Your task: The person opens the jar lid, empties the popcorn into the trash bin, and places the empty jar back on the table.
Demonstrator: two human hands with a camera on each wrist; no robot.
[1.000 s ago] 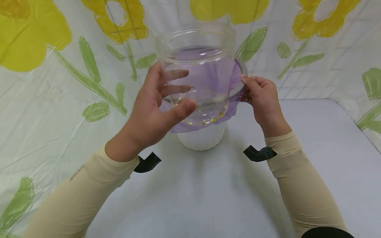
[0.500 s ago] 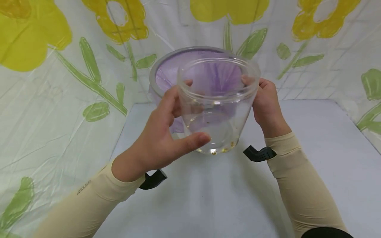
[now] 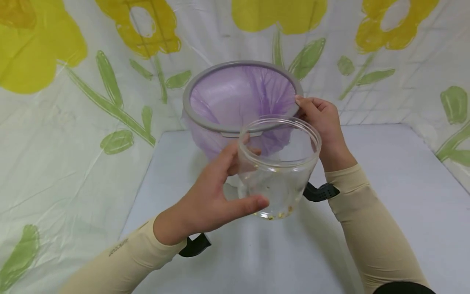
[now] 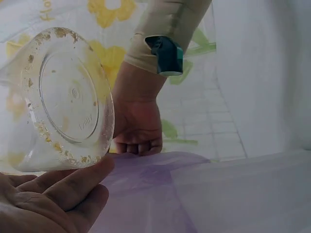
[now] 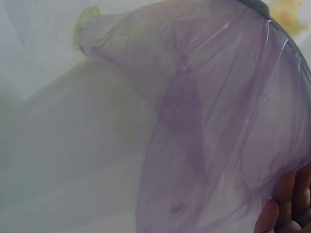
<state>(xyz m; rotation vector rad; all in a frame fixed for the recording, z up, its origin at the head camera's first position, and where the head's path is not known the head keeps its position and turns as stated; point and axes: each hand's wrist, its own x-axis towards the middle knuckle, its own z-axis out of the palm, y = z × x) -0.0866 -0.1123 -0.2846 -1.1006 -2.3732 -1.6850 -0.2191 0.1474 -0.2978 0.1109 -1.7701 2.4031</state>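
My left hand (image 3: 209, 198) grips a clear plastic tub (image 3: 282, 185) by its side, thumb at the front and fingers behind. The tub stands nearly upright, its mouth tipped slightly, with golden bits around the bottom. In the left wrist view the tub's underside (image 4: 68, 97) shows a ring of brownish-gold flakes. Behind it is a white trash can with a grey rim (image 3: 188, 98), lined with a thin purple bag (image 3: 224, 92). My right hand (image 3: 324, 128) pinches the rim and bag at the right. In the right wrist view the bag (image 5: 194, 87) hangs over the can's outside.
The can stands on a white table (image 3: 396, 196). A white sheet with yellow flowers and green leaves (image 3: 110, 90) hangs behind and at the left. A dark round object (image 3: 402, 287) shows at the lower right edge. Black wrist mounts sit on both sleeves.
My left hand has brought the tub from above the can's mouth down, toward me and rightward, in front of the can. My right hand stays at the rim.
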